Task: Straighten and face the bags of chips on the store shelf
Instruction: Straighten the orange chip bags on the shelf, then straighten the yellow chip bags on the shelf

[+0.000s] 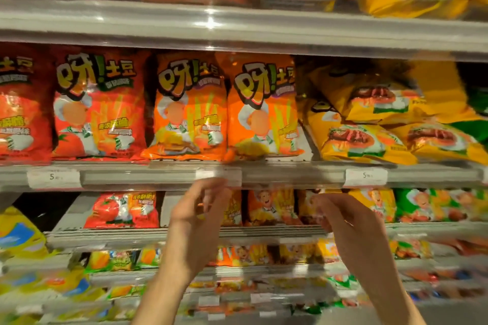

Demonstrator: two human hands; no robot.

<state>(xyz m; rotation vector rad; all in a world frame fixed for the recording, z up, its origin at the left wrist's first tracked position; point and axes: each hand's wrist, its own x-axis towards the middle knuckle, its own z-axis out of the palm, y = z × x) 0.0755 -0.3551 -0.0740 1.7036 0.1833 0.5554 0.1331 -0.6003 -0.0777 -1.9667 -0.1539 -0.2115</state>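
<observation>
While the shelf [163, 175] at mid-frame is mostly faced, its 3 o'clock end is not. Count on that shelf: two red bags [99, 105], upright, labels front; two orange bags [191, 108], upright, touching each other; at least three yellow bags [369, 124], slumped and overlapping, tilted toward 10 o'clock. Judgement: red and orange done, yellow pile left to stand up and square. Lower shelves toward 6 o'clock are blurred; no count taken. Hands: two, both raised below the shelf edge. Left hand [196, 215] has loosely curled fingers and grasps nothing. Right hand [351, 221] likewise, empty as far as blur allows.
</observation>
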